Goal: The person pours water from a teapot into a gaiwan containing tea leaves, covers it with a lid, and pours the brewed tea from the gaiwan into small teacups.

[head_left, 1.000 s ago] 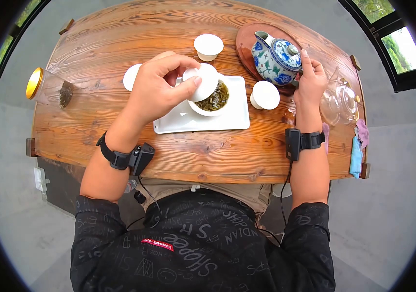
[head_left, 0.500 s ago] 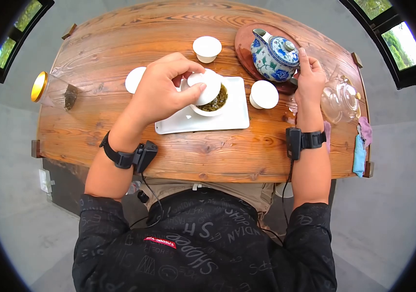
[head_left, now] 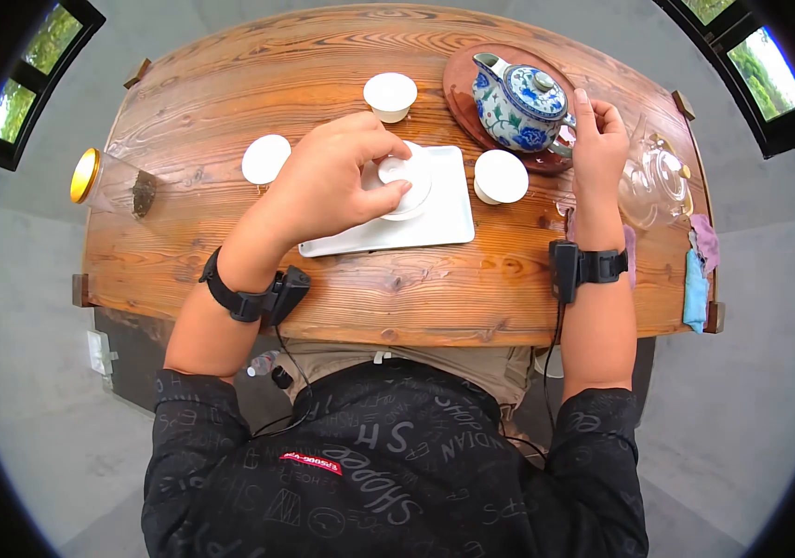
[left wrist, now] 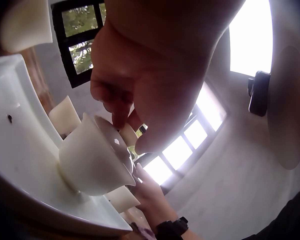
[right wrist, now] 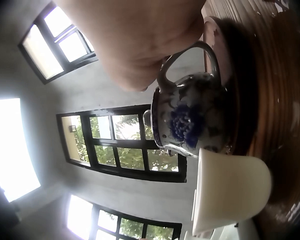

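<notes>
My left hand (head_left: 328,181) pinches the knob of a white lid (head_left: 419,183) between thumb and fingers. The lid lies over a white tea bowl (left wrist: 92,157) on a white rectangular tray (head_left: 449,214), and the tea leaves inside are hidden. A blue-and-white floral teapot (head_left: 523,112) rests on a round reddish-brown tray (head_left: 458,88). Close beside its handle is my right hand (head_left: 599,153), with loosely bent fingers. In the right wrist view the handle loop (right wrist: 212,55) shows no fingers through it.
White cups stand around the tray: one at left (head_left: 266,158), one behind (head_left: 390,96), one at right (head_left: 502,177). A gold-lidded jar (head_left: 114,181) lies at the left. On the far right are a glass teapot (head_left: 655,186) and folded cloths (head_left: 697,284).
My left hand has lowered the lid from a tilt onto the tea bowl, covering the leaves. My right hand has shifted slightly away from the teapot handle.
</notes>
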`<state>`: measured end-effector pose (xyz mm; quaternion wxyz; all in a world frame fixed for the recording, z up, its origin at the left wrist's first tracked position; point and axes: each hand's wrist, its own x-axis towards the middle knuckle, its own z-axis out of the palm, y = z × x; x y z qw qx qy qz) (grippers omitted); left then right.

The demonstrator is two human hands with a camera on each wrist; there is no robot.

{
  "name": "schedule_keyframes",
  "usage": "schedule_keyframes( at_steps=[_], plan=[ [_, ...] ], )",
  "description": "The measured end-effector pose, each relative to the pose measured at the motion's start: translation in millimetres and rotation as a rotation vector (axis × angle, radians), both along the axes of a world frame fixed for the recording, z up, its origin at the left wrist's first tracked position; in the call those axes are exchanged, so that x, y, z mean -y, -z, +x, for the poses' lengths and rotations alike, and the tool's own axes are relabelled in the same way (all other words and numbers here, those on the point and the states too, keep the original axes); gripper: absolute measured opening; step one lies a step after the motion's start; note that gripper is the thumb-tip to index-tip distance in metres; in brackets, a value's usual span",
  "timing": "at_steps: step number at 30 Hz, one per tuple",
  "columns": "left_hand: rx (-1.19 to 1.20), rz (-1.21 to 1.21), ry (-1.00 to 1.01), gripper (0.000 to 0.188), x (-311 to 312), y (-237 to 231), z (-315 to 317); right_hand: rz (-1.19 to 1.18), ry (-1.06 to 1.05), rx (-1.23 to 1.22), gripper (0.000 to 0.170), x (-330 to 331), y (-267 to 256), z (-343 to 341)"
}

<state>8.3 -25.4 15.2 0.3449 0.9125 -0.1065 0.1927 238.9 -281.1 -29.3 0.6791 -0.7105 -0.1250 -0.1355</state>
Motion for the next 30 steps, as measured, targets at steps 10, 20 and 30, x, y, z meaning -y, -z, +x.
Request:
schedule_keyframes(
  at_steps=[10, 20, 30],
  plan=[
    [-0.009, 0.092, -0.023, 0.025, 3.9, -3.0, 3.2, -0.031, 0.006, 0.057, 0.028, 3.3, -2.3, 0.6],
    [0.03, 0.174, -0.064, 0.023, 3.3, -4.4, 2.2, -0.031, 0.012, 0.104, 0.028, 6.1, -0.3, 5.4],
    [0.013, 0.196, -0.109, 0.027, 6.1, -17.0, -2.2, -0.046, 0.021, 0.106, 0.029, 7.5, -0.7, 5.4]
  ],
)
